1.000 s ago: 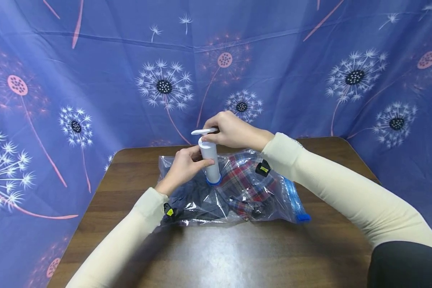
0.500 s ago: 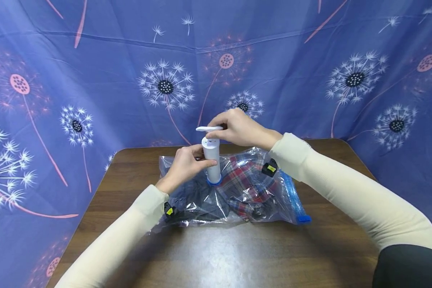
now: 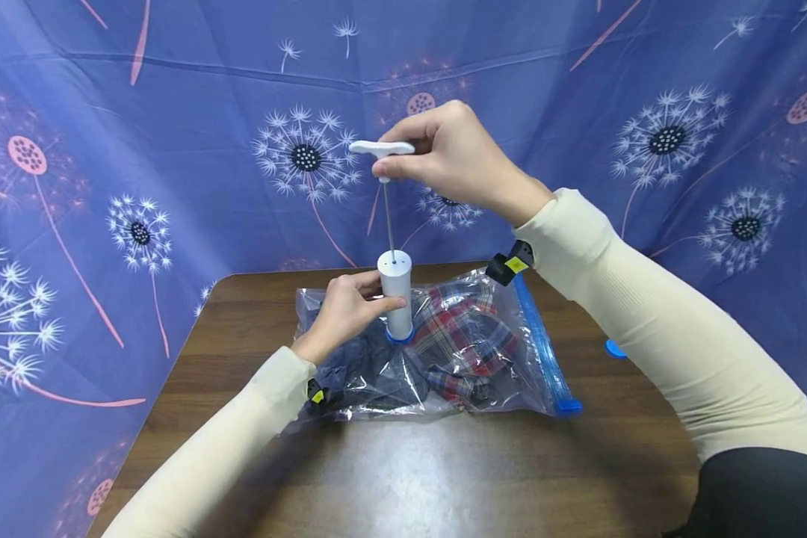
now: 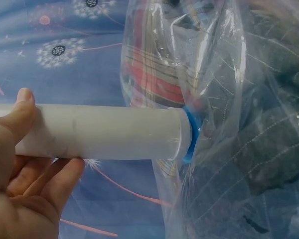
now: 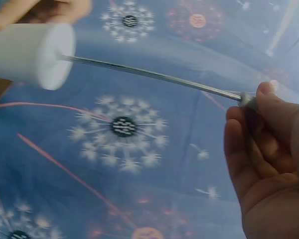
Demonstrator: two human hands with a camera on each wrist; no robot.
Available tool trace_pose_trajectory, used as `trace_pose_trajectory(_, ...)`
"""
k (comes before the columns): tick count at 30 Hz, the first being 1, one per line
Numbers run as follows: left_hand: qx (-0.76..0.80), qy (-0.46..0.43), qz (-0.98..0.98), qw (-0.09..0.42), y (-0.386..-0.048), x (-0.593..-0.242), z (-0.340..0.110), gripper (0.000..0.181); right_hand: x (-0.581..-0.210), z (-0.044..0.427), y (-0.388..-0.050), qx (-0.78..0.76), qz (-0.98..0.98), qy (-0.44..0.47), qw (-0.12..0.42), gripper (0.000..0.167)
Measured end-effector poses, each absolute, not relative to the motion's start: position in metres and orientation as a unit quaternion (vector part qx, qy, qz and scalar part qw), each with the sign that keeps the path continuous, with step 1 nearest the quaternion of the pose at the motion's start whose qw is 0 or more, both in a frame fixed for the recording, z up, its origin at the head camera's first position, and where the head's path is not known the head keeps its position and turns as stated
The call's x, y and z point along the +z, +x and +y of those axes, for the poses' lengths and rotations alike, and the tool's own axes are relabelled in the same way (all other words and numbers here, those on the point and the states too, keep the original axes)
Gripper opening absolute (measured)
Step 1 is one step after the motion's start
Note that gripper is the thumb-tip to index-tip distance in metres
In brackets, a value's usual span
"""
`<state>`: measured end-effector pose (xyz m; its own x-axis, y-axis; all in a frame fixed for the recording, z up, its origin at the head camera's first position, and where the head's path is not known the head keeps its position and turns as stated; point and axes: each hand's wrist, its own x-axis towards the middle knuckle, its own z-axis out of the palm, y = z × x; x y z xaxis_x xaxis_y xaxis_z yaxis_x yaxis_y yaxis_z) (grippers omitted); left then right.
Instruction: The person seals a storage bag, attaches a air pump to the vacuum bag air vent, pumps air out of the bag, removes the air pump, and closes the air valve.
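Observation:
A white hand pump [image 3: 397, 288] stands nearly upright on the blue valve [image 3: 400, 336] of a clear vacuum storage bag [image 3: 403, 400]. My left hand [image 3: 346, 306] grips the pump's barrel, thumb on one side and fingers on the other, as the left wrist view also shows. With my right hand [image 3: 447, 153] I hold the white T-shaped handle [image 3: 370, 147] high above the barrel. A long stretch of thin metal rod [image 5: 154, 75] shows between barrel and handle. Inside the bag lie a red plaid garment [image 3: 467, 329] and dark striped clothing [image 3: 370, 373].
The bag lies on a brown wooden table [image 3: 417, 478]. Its blue zip edge [image 3: 541, 344] runs along the right side, with a blue slider [image 3: 568, 406] at the near corner. A blue cap [image 3: 615, 349] lies partly behind my right sleeve. A blue dandelion-print cloth [image 3: 229, 149] hangs behind.
My right hand has risen with the handle, drawing the rod well out of the barrel. My left hand stays on the barrel. The blue cap has come into sight at the right.

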<state>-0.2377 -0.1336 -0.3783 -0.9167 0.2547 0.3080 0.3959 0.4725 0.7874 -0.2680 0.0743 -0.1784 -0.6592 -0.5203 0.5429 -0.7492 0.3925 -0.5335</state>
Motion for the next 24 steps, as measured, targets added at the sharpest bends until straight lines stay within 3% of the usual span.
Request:
trace_pose_trajectory(9,-0.466,-0.201,-0.858,0.078,-0.237,-0.376,-0.13,0.053,-0.152,0.083,-0.255,0.409,-0.813,0.37,0.187,0.02)
trace_pose_trajectory(15,-0.467,-0.197,-0.859,0.071,-0.237,-0.375,-0.13,0.054,-0.167,0.084,-0.259,0.391,-0.829,0.372,0.149,0.014)
trace_pose_trajectory(24,-0.474,-0.203,-0.855,0.061,-0.238,-0.376,-0.132,0.051,-0.222,0.078,-0.266,0.311,-0.856,0.408,0.066,0.011)
